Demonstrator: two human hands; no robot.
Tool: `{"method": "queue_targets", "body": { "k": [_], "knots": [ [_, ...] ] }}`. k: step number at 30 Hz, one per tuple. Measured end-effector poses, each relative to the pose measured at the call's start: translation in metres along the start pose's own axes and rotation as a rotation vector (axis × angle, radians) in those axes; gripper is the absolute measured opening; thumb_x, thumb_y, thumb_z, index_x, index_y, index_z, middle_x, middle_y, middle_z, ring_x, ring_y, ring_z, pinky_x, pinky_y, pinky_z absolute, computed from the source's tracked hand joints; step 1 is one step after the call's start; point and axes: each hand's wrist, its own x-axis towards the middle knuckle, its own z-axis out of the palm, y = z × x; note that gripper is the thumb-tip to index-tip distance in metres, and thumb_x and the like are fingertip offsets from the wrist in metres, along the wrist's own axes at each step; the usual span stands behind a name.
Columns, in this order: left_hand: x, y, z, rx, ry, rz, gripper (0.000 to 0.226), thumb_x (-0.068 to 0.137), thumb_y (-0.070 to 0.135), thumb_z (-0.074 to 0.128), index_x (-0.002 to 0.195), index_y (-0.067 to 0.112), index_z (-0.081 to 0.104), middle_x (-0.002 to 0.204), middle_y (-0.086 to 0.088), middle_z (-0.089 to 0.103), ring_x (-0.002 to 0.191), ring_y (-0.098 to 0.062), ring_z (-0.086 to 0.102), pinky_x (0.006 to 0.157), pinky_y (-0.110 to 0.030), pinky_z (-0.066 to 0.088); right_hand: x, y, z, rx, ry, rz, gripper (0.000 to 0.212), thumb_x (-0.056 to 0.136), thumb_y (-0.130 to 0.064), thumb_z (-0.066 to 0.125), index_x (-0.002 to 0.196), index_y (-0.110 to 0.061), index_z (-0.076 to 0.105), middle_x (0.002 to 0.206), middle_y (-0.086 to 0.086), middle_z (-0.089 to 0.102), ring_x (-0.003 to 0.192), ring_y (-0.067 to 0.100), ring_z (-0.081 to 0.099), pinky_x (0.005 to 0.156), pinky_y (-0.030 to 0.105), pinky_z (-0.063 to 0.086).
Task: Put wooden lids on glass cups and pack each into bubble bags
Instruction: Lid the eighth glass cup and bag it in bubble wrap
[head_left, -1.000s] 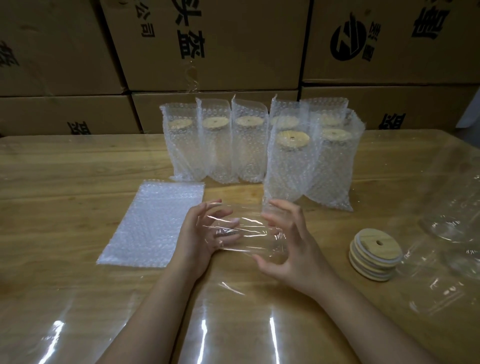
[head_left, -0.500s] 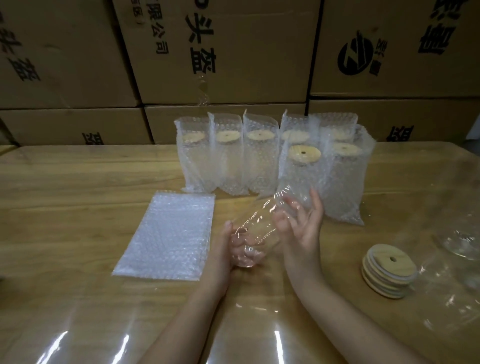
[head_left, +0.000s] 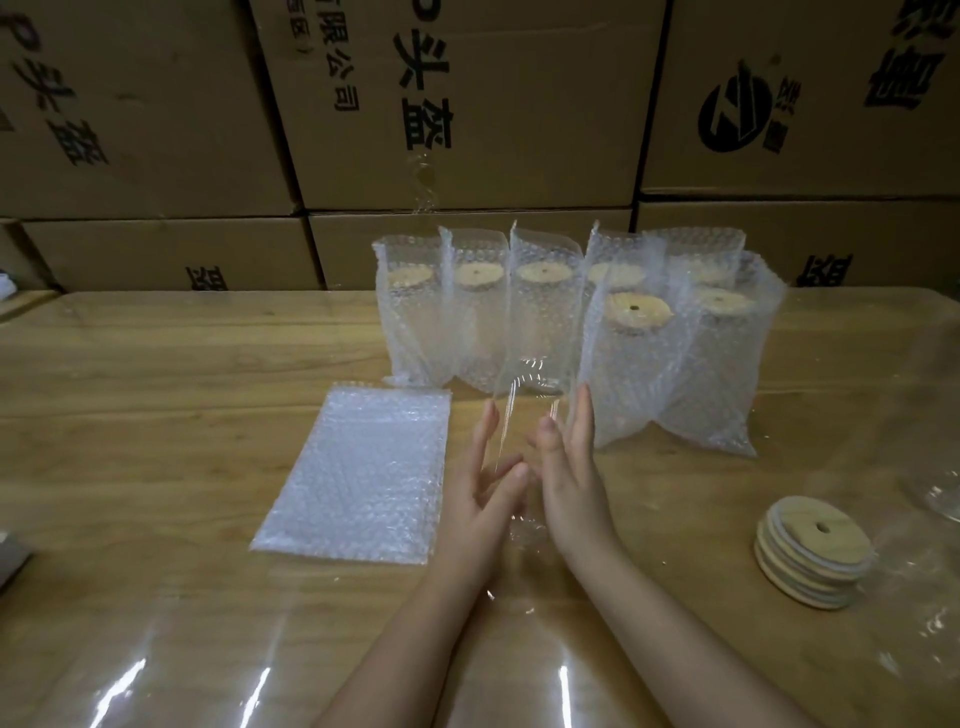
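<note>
A clear glass cup (head_left: 529, 400) without a lid stands roughly upright, tilted slightly away, between my two hands. My left hand (head_left: 483, 499) touches its left side and my right hand (head_left: 571, 483) its right side, both with straight fingers pointing away from me. A flat bubble bag (head_left: 358, 473) lies on the wooden table just left of my left hand. At the right sits a stack of round wooden lids (head_left: 810, 551) with centre holes. Several lidded cups in bubble bags (head_left: 634, 353) stand in a group behind my hands.
Clear glassware (head_left: 940, 499) stands at the right edge of the view, partly cut off. Stacked cardboard boxes (head_left: 467, 130) wall off the far side of the table (head_left: 156, 395). A glossy clear film covers the near table surface.
The cup was lying sideways between curled fingers; it has swung up on end, mouth away from me, and both hands have straightened flat against its sides.
</note>
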Motion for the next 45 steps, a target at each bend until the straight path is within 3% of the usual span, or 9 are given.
{"method": "queue_targets", "body": {
  "k": [6,11,14,17,25,31,38,42,45],
  "knots": [
    [0.004,0.005,0.0,-0.248,-0.005,-0.184,0.045,0.088,0.034,0.052,0.129,0.049,0.04,0.145,0.01,0.045,0.112,-0.009,0.064,0.073,-0.021,0.055,-0.021,0.011,-0.005,-0.279,-0.038,-0.141,0.07,0.092,-0.047,0.039,0.144,-0.037,-0.006,0.161,-0.005,-0.001,0.147,0.004,0.005,0.12,0.035,0.018],
    [0.001,0.008,0.006,-0.182,0.016,-0.202,0.036,0.093,0.045,0.043,0.126,0.058,0.039,0.142,0.015,0.046,0.104,-0.012,0.068,0.071,-0.021,0.056,-0.027,0.005,-0.006,-0.434,-0.026,-0.382,0.063,0.092,-0.039,0.043,0.147,-0.02,0.021,0.16,0.01,0.005,0.149,0.015,0.004,0.114,0.014,0.014],
    [0.0,0.008,0.008,-0.152,-0.004,-0.168,0.045,0.097,0.047,0.045,0.14,0.045,0.032,0.129,0.035,0.051,0.107,0.005,0.062,0.077,-0.016,0.054,-0.026,0.002,-0.008,-0.46,-0.024,-0.526,0.05,0.09,-0.026,0.05,0.138,-0.011,0.044,0.156,0.014,0.022,0.147,0.028,0.014,0.118,0.032,0.019],
    [0.001,0.007,0.004,-0.229,-0.059,-0.285,0.071,0.081,0.05,0.065,0.144,0.044,0.031,0.143,0.019,0.046,0.122,-0.009,0.057,0.098,-0.04,0.051,-0.026,0.001,-0.009,-0.464,0.012,-0.618,0.04,0.089,-0.018,0.05,0.127,-0.007,0.057,0.146,0.008,0.042,0.145,0.026,0.023,0.118,0.048,0.019],
    [0.001,0.011,0.01,-0.316,-0.146,-0.347,0.069,0.08,0.036,0.059,0.143,0.045,0.031,0.122,0.006,0.067,0.08,-0.022,0.069,0.064,-0.03,0.056,-0.013,-0.009,-0.021,-0.056,0.055,-0.279,0.041,0.097,-0.02,0.037,0.136,-0.032,0.04,0.155,-0.015,0.022,0.146,0.003,0.011,0.115,0.017,0.016],
    [-0.005,0.01,0.019,-0.426,-0.121,-0.261,0.07,0.076,0.033,0.073,0.136,0.041,0.038,0.144,-0.002,0.05,0.128,-0.023,0.052,0.108,-0.04,0.041,-0.004,-0.013,-0.029,0.28,-0.004,-0.039,0.042,0.086,-0.041,0.044,0.125,-0.054,0.039,0.15,-0.016,0.033,0.138,0.005,0.035,0.115,0.03,0.026],
    [-0.004,0.019,0.009,0.166,-0.091,0.066,0.038,0.093,0.02,0.044,0.125,0.037,0.055,0.153,0.023,0.026,0.138,0.012,0.023,0.103,-0.003,0.024,-0.021,0.003,-0.024,-0.159,-0.132,-0.092,0.051,0.084,-0.046,0.056,0.127,-0.059,0.031,0.139,-0.017,0.047,0.12,0.01,0.057,0.08,0.026,0.052],
    [-0.003,0.02,0.007,0.138,-0.13,0.026,0.043,0.092,0.025,0.044,0.13,0.044,0.052,0.152,0.033,0.022,0.142,0.002,0.023,0.117,-0.037,0.026,-0.025,0.004,-0.021,-0.203,-0.062,-0.217,0.056,0.093,-0.042,0.049,0.137,-0.051,0.016,0.156,-0.016,0.02,0.139,0.001,0.03,0.111,0.03,0.036],
    [-0.003,0.023,0.009,0.122,-0.115,-0.006,0.049,0.086,0.044,0.051,0.13,0.062,0.039,0.151,0.037,0.017,0.141,-0.001,0.028,0.114,-0.048,0.032,-0.027,0.0,-0.015,-0.083,-0.046,-0.186,0.052,0.095,-0.038,0.04,0.137,-0.051,0.011,0.157,-0.014,0.013,0.139,-0.011,0.018,0.113,0.015,0.024]
  ]
}}
